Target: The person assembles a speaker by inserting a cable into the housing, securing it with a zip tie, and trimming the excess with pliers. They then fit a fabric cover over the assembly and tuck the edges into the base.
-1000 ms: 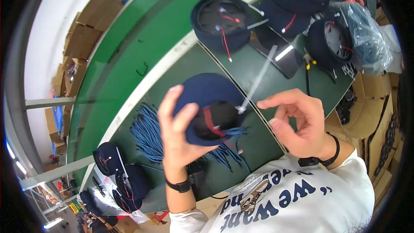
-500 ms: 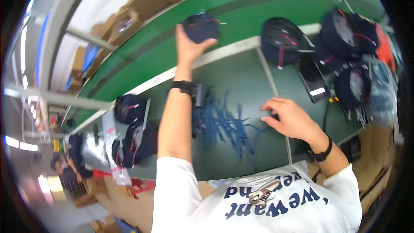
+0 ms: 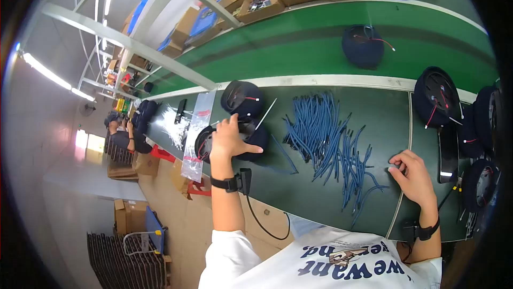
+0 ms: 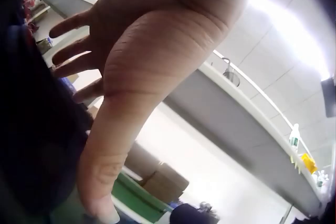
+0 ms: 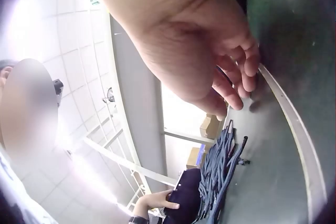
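The left hand point(image 3: 227, 142) is left of centre in the head view, lying over a dark blue rounded piece point(image 3: 258, 136) at the left part of the dark green surface point(image 3: 382, 112). Its fingers are spread wide, with the thumb stretched out to the side; the left wrist view shows the same splay beside a large dark mass, and whether the fingertips press on the piece cannot be told. Just above that piece in the frame is a second navy piece point(image 3: 241, 96) with a red wire, and a white tie point(image 3: 266, 113) slants beside both. The right hand point(image 3: 416, 182), right of centre, has its fingers loosely bent with narrow gaps and holds nothing; it is low over the surface, near the pale seam point(image 3: 410, 123). Between the hands lie a thick bundle of blue cords point(image 3: 312, 128) and, to its right, a looser pile point(image 3: 355, 168). A lone round piece point(image 3: 363, 51) with a red wire lies on the green belt point(image 3: 299, 48) in the upper right, and more dark blue pieces point(image 3: 435, 96) crowd the right edge, next to a black phone point(image 3: 448, 152). At left, a clear plastic bag point(image 3: 192, 166) lies beside scattered white strips point(image 3: 173, 128).
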A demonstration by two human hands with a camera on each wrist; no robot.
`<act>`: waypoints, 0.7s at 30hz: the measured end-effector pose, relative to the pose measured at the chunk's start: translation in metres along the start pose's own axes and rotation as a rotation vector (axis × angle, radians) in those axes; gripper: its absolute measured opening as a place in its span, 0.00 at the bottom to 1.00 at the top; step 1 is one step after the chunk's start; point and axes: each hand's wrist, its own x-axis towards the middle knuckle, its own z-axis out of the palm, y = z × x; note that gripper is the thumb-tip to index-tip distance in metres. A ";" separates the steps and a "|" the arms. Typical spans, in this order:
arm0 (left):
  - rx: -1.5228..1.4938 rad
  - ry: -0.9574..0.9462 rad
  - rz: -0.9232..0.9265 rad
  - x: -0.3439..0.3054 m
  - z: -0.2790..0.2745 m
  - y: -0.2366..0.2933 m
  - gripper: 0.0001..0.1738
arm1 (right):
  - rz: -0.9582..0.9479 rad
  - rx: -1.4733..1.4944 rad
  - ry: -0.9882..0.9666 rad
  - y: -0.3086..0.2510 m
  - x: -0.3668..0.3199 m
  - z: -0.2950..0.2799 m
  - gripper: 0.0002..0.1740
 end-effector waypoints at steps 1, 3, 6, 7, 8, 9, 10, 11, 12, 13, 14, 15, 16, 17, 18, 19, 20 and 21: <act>-0.111 -0.014 0.018 0.003 0.009 -0.002 0.80 | 0.000 -0.011 0.003 -0.001 0.000 0.000 0.09; -0.220 0.039 0.088 -0.001 0.014 -0.006 0.76 | 0.002 -0.019 -0.002 -0.003 0.003 0.000 0.09; -0.312 0.059 0.256 -0.024 0.000 -0.003 0.70 | 0.027 -0.005 -0.031 -0.002 0.001 -0.004 0.09; -0.340 0.109 0.334 -0.032 -0.004 0.000 0.69 | 0.033 0.026 -0.017 -0.001 0.004 -0.003 0.09; -0.394 0.157 0.398 -0.039 -0.014 0.008 0.68 | 0.049 0.056 -0.007 -0.001 0.004 -0.002 0.08; -0.443 0.200 0.465 -0.044 -0.028 0.021 0.68 | 0.074 0.084 -0.004 0.000 0.003 -0.003 0.08; -0.417 0.282 0.597 -0.046 -0.043 0.039 0.68 | 0.027 0.132 -0.011 0.005 0.003 -0.002 0.08; -0.399 0.307 0.724 -0.043 -0.054 0.061 0.67 | 0.025 0.241 0.044 0.006 0.003 -0.001 0.09; -0.409 0.313 0.835 -0.042 -0.060 0.088 0.66 | 0.022 0.350 0.101 0.006 0.005 0.000 0.11; -0.377 0.325 0.972 -0.040 -0.066 0.117 0.65 | 0.025 0.459 0.165 0.008 0.004 0.001 0.12; -0.404 0.295 1.118 -0.036 -0.069 0.148 0.64 | -0.058 0.493 0.179 0.023 0.006 0.000 0.16; -0.364 0.250 1.229 -0.029 -0.065 0.179 0.63 | -0.058 0.513 0.192 0.022 0.007 0.003 0.17; -0.366 0.209 1.328 -0.020 -0.062 0.201 0.62 | -0.042 0.519 0.231 0.015 0.007 0.003 0.17; -0.375 0.164 1.461 -0.010 -0.055 0.232 0.62 | -0.048 0.506 0.198 0.008 0.007 0.001 0.18; -0.385 0.107 1.526 -0.004 -0.048 0.258 0.61 | -0.067 0.512 0.168 -0.003 0.004 -0.003 0.19; -0.324 0.072 1.545 -0.001 -0.045 0.281 0.61 | -0.063 0.565 0.181 0.005 0.006 0.000 0.19; -0.308 0.073 1.608 0.005 -0.038 0.299 0.62 | -0.084 0.558 0.164 0.016 0.006 -0.003 0.18; -0.300 0.061 1.636 0.010 -0.031 0.312 0.63 | -0.111 0.576 0.178 0.026 0.007 -0.005 0.16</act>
